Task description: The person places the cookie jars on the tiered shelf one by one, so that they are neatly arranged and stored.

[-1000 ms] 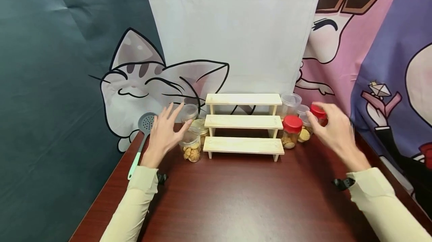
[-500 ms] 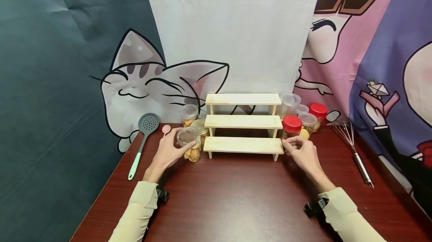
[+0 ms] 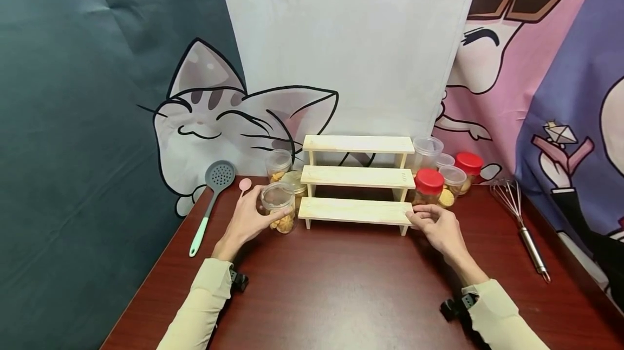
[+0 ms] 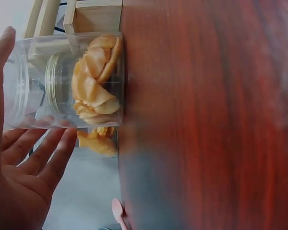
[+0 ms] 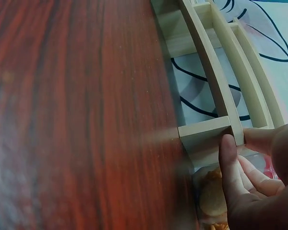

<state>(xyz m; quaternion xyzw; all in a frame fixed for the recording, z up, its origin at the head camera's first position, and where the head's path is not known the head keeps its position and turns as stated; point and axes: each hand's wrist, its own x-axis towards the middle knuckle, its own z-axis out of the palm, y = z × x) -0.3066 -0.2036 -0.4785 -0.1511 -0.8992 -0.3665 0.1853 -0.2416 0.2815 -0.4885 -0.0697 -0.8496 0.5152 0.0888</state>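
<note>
My left hand point(image 3: 247, 218) holds a clear lidded jar point(image 3: 283, 223) of shell-shaped cookies, thumb across its front and fingers on its far side. In the left wrist view, the cookies point(image 4: 93, 81) lie in the jar's base, which stands on the table. Beside it is a three-step pale wooden display shelf point(image 3: 358, 176). The right end of its lowest step is pinched by my right hand point(image 3: 442, 231). In the right wrist view, the thumb point(image 5: 228, 153) presses the underside of the step point(image 5: 213, 76) while a finger lies on top.
Behind the held jar stand two more jars, one clear point(image 3: 279, 166) and one gold-rimmed point(image 3: 296, 182). Several jars, two red-lidded point(image 3: 429, 181), crowd the shelf's right side. A slotted turner point(image 3: 219, 176) and pink spoon point(image 3: 245, 183) lie left; a whisk point(image 3: 521, 225) lies right.
Both hands have come down from above the table. The left has settled round the cookie jar; the right has moved left and taken hold of the lowest step's end. The head view has shifted slightly.
</note>
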